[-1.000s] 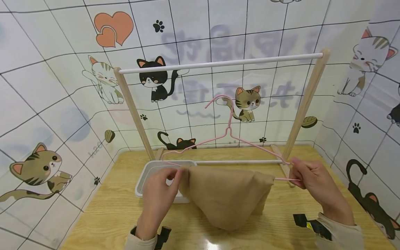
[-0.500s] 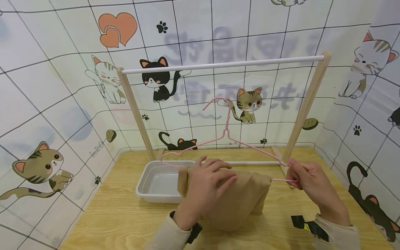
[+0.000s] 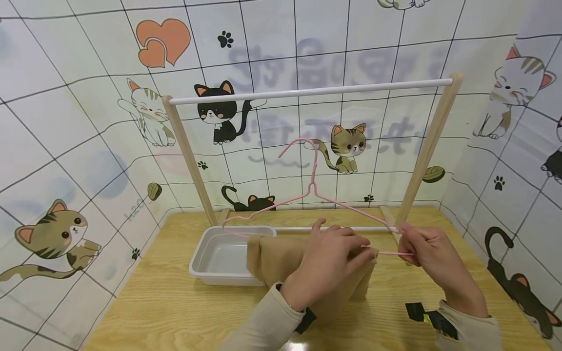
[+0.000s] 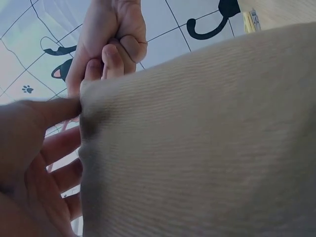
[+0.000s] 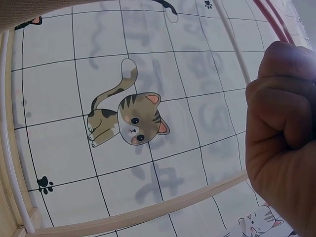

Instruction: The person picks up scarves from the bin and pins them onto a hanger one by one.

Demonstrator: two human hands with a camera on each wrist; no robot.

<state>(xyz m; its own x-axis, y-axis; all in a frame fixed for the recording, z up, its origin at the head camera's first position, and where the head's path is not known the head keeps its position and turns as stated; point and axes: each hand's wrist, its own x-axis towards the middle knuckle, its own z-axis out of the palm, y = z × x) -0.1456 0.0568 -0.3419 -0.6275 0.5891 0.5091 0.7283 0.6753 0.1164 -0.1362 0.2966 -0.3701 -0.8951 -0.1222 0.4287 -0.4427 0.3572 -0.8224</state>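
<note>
A pink wire hanger (image 3: 281, 201) is held upright over the table, hook at the top. Over its bottom bar hangs a tan cloth (image 3: 281, 256), its lower part largely behind my left arm. My right hand (image 3: 432, 253) grips the hanger's right end in a fist; the right wrist view has the curled fingers (image 5: 284, 108) around the pink wire (image 5: 276, 22). At the cloth's upper right corner is my left hand (image 3: 327, 258), thumb and fingers on either side of the edge. Close up, the left wrist view shows the thumb (image 4: 61, 109) against the cloth's edge.
A drying rack with wooden posts (image 3: 189, 161) and a white top rail (image 3: 307, 91) stands at the back. A pale grey plastic tray (image 3: 197, 258) sits on the wooden table (image 3: 145, 292) at left. Cat-patterned walls (image 3: 281, 58) enclose the table's back and sides.
My left hand has left the cloth's upper left corner and crossed rightward along its top to the right corner. The hanger and right hand have shifted slightly left.
</note>
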